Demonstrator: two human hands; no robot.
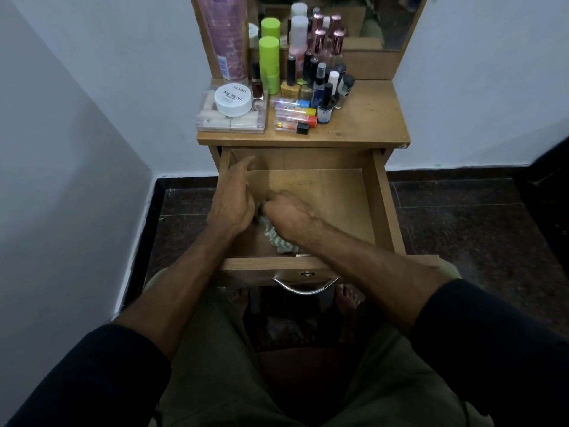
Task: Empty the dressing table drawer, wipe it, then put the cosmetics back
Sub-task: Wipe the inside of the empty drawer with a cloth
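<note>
The wooden drawer [381, 208] of the dressing table is pulled out, and its floor is bare apart from a cloth. My right hand [289, 215] reaches across to the drawer's left part and grips a green-and-white patterned cloth [281, 241], which bunches under my wrist on the drawer floor. My left hand [234, 198] is inside the drawer at its left wall, index finger stretched toward the back corner, the other fingers loosely bent next to the cloth. The cosmetics stand on the table top [369, 118]: nail polish bottles [320, 78], a white nail polish jar [232, 100], coloured tubes [295, 114].
A clear plastic box [229, 120] sits at the top's left under the jar. A tall pink bottle [224, 35], two green containers [269, 60] and a mirror [388, 20] stand behind. White walls flank the table. My knees and bare feet are under the drawer's metal handle [304, 288].
</note>
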